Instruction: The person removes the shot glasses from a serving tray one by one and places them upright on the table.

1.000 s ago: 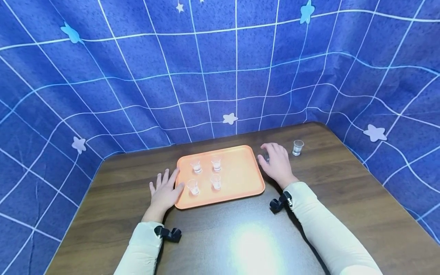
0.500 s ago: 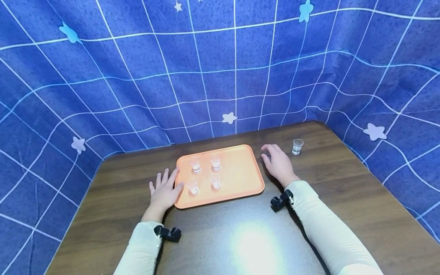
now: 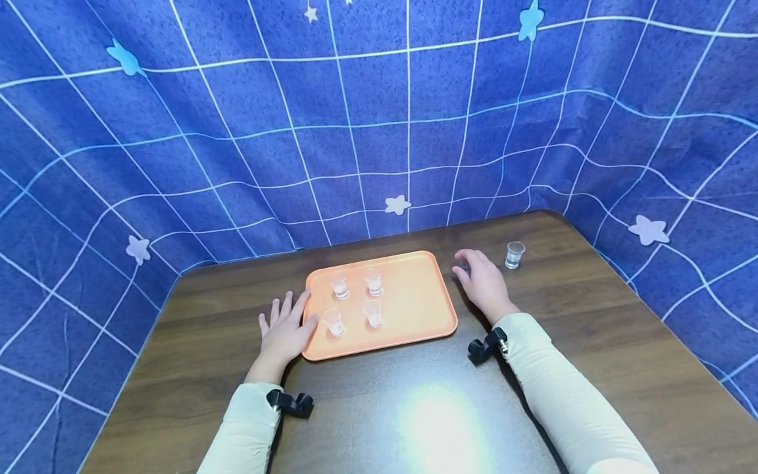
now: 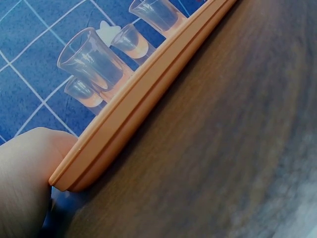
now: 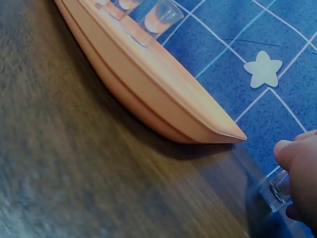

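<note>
An orange tray (image 3: 414,296) lies on the dark wooden table, with several small clear shot glasses (image 3: 373,313) upright on its left half. My left hand (image 3: 286,334) rests at the tray's left edge, fingers spread; its thumb (image 4: 49,146) touches the rim in the left wrist view. To the right of the tray, my right hand (image 3: 482,283) curls its thumb and fingers around another shot glass (image 5: 273,192). That glass is mostly hidden by the hand in the head view.
One more shot glass (image 3: 514,255) stands on the table (image 3: 556,296) beyond the right hand, near the back right. A blue curtain (image 3: 355,131) with white lines and stars hangs behind and on both sides of the table.
My right hand has shifted slightly right, away from the tray, and its thumb has drawn in toward the fingers. The left hand, tray and glasses on it stay put.
</note>
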